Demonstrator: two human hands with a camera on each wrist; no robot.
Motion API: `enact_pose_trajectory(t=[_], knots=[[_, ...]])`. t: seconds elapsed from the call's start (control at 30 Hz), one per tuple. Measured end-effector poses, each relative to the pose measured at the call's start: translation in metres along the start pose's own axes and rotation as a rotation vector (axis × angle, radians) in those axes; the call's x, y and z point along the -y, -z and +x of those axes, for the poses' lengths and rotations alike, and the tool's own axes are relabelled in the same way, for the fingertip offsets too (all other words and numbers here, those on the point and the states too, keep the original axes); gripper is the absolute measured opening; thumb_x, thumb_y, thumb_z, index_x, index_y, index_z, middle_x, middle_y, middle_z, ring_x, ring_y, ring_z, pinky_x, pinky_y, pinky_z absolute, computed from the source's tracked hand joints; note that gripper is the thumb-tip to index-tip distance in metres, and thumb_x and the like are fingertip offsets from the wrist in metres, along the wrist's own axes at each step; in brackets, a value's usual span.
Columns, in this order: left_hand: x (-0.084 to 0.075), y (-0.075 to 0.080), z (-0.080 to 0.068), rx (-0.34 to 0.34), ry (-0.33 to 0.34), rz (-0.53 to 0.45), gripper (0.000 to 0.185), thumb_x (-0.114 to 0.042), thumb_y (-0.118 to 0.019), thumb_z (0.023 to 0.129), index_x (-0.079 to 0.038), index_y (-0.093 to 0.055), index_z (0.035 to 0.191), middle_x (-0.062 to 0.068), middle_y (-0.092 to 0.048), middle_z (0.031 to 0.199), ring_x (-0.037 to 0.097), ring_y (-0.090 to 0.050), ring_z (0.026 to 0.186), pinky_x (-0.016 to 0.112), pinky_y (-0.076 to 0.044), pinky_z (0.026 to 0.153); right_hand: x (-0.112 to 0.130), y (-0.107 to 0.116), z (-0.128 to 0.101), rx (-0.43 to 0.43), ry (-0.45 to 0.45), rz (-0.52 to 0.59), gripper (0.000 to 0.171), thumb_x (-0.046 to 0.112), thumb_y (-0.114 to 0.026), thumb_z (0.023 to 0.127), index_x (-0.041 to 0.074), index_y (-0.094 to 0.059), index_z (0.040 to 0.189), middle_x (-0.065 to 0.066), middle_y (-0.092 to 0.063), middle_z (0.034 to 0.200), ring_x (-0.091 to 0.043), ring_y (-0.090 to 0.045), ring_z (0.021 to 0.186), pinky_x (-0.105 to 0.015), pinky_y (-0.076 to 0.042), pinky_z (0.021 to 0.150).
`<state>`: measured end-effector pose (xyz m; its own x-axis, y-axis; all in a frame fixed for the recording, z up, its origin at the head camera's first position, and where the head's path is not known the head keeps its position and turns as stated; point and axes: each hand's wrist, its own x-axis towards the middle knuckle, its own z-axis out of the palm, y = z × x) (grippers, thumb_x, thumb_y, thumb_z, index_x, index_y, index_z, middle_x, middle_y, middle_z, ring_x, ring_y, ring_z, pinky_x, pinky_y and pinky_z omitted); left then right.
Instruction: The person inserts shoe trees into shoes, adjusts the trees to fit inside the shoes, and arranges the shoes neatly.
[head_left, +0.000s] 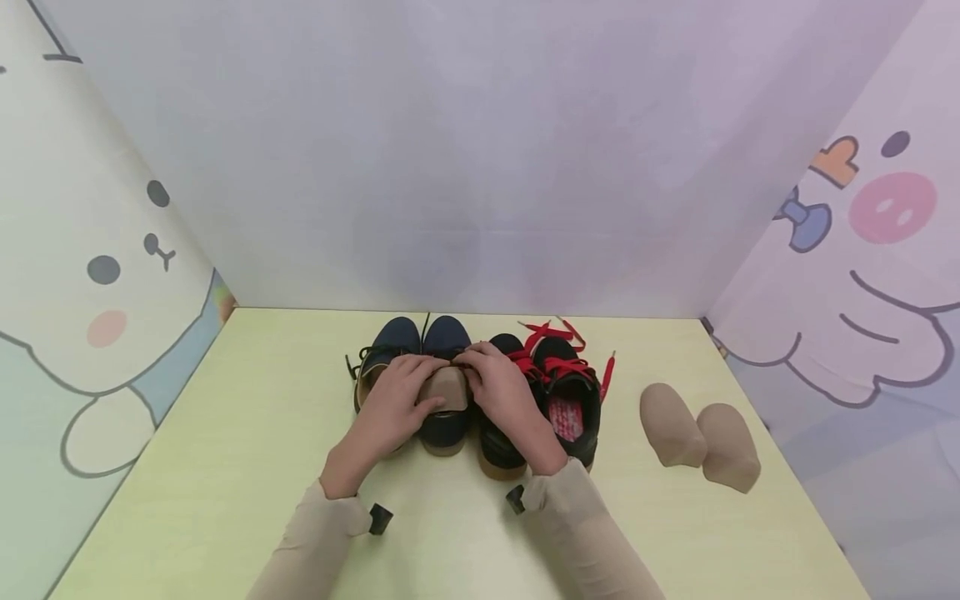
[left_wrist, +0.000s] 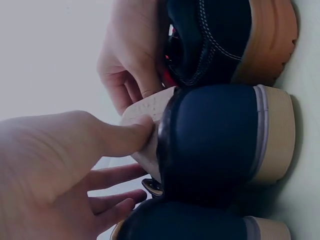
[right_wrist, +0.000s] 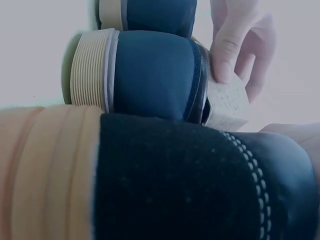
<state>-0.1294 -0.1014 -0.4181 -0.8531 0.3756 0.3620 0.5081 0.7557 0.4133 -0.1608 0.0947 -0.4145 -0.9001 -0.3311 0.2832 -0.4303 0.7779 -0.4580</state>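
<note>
Beige and slightly rough, with tiny printed marks, the insole (left_wrist: 145,107) is seen closely only in the two wrist views; in the head view it is just a tan flap (head_left: 446,388) standing out of the opening of the navy shoe (head_left: 446,392). The left wrist view shows the left hand (left_wrist: 55,170) with its thumb pressed on the edge of the insole, and the right hand (left_wrist: 132,60) above it with fingers curled over the same edge. The right wrist view shows only fingers of the left hand (right_wrist: 240,50) on the pale, speckled insole (right_wrist: 227,102), beside the ribbed cream sole of the navy shoe (right_wrist: 150,75). Only the head view shows the whole layout: both hands, left (head_left: 397,400) and right (head_left: 502,392), are closed on the insole at the centre of the pale green table (head_left: 225,467).

A second navy shoe (head_left: 386,346) lies touching the first at its 9 o'clock side. At 3 o'clock stand two black shoes with red laces (head_left: 558,392), one with a pink patterned lining. Further at 3 o'clock, well apart, lie two rounded tan shoe fillers (head_left: 697,433), touching each other. The navy upper looks like smooth cloth; the black heel has white stitching and a tan rubber sole.
</note>
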Motion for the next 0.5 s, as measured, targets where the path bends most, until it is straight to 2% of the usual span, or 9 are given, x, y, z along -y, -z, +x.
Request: enact_pose_trajectory(t=[0.5], knots=[[0.0043,-0.006,0.0031,-0.043,-0.033,0.125,0.046,-0.019,-0.085,0.087,-0.011,-0.068,0.129,0.009,-0.07,0.123,0.033,-0.066,0.116,0.051,-0.054,0.101,0.0006,-0.0017,0.0013,-0.034,-0.006,0.001,0.017,0.009,-0.069,0.1,0.012,-0.081,0.112,-0.009,-0.072,0.121,-0.027,-0.073,0.103,-0.041,-0.063,0.086]])
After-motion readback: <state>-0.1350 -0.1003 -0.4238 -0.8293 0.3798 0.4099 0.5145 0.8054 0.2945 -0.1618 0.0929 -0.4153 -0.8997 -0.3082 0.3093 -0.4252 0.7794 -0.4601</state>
